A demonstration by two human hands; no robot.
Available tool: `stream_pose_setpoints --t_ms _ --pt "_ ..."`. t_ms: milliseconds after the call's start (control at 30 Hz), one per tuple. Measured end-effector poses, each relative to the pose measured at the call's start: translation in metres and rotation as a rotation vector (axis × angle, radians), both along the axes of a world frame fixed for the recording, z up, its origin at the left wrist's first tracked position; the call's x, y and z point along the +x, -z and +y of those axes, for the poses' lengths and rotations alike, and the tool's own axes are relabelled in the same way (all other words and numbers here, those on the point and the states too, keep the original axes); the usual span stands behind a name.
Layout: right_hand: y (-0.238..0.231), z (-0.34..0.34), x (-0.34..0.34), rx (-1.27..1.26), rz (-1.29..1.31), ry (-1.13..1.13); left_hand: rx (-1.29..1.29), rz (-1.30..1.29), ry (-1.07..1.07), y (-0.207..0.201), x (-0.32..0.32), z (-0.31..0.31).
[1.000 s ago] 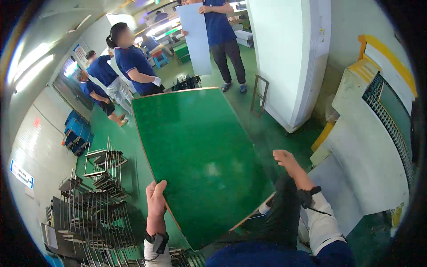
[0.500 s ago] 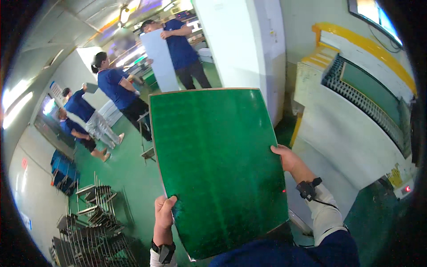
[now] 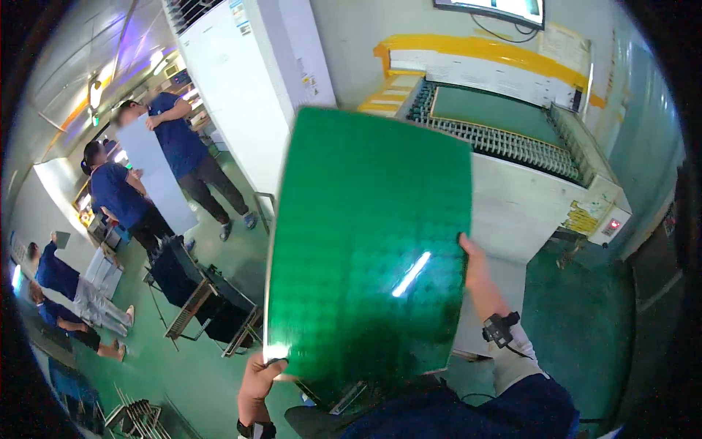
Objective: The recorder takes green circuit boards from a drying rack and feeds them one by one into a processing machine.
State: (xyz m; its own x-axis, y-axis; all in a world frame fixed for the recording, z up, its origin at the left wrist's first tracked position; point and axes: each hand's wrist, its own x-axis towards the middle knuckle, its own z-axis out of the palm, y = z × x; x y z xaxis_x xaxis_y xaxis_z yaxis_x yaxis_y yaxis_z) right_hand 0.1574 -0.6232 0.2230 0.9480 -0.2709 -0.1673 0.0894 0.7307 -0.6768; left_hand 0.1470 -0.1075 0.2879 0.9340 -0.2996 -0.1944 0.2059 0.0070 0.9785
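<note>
A large glossy green panel [image 3: 365,241] with a thin pale edge and a faint grid of marks is held up in front of me, tilted, with a bright light streak on its face. My left hand [image 3: 259,373] grips its lower left corner, thumb on the front. At the right edge, lower than the middle, my right hand [image 3: 477,271] holds it, somewhat blurred. The fingers behind the panel are hidden. Behind it to the right stands a white roller conveyor machine [image 3: 504,205], on whose rollers lies another green panel [image 3: 497,113].
Two people at the left handle a tall pale board [image 3: 157,172]; farther left are two others, one raising a small dark panel [image 3: 63,239]. A metal rack cart [image 3: 212,293] stands left of my panel. More racks [image 3: 135,417] are at lower left. A white column [image 3: 234,88] rises behind.
My view has turned right, so the conveyor machine sits nearer the middle and the people farther left. The panel has tilted and now catches a light reflection. Both hands still hold it.
</note>
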Motion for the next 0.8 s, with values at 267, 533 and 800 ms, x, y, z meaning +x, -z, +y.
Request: stream_pose_setpoints --t_ms 267,533,800 --pt "0.007 -0.083 -0.065 0.147 -0.294 0.404 -0.013 0.209 0.08 0.069 0.008 0.017" --pt "-0.024 -0.089 -0.081 0.139 -0.285 0.546 0.298 0.206 0.057 0.232 -0.017 0.06" --pt "-0.032 -0.123 -0.076 0.127 -0.083 0.703 0.502 0.388 -0.12 0.316 -0.1 0.091"
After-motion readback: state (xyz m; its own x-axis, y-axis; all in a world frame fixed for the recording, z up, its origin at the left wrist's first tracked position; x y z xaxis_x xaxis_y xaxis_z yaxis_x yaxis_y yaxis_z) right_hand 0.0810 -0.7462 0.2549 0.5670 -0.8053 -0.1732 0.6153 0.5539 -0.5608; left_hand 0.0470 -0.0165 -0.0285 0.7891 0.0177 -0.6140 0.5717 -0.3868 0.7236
